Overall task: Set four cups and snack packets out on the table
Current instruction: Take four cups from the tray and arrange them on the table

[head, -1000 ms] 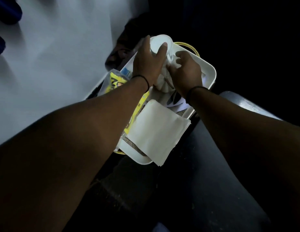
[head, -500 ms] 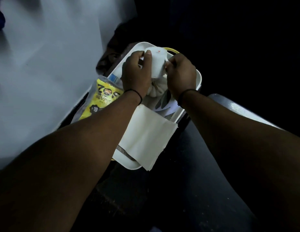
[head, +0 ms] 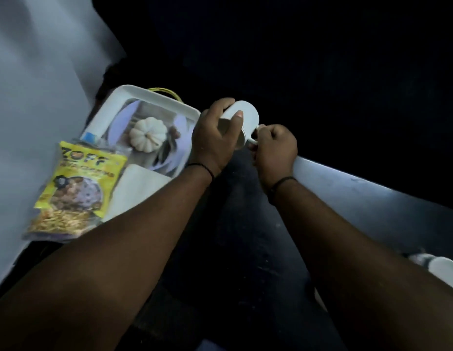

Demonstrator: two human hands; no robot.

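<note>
A white cup (head: 247,117) is held sideways between both hands, just right of the white basket (head: 154,93). My left hand (head: 214,138) wraps around the cup's body. My right hand (head: 274,148) pinches its handle. A yellow snack packet (head: 78,183) leans over the basket's left side. Another white cup (head: 440,268) shows at the right edge, partly hidden by my right forearm.
Inside the basket lie a small white pumpkin (head: 148,133), pale plates and a folded white cloth (head: 137,188). A pale surface (head: 30,97) spreads to the left. A grey ledge (head: 372,198) runs along the right. Dark floor lies below.
Both hands have lifted the white cup out of the basket and carried it to the right, past the rim. The pumpkin underneath is uncovered.
</note>
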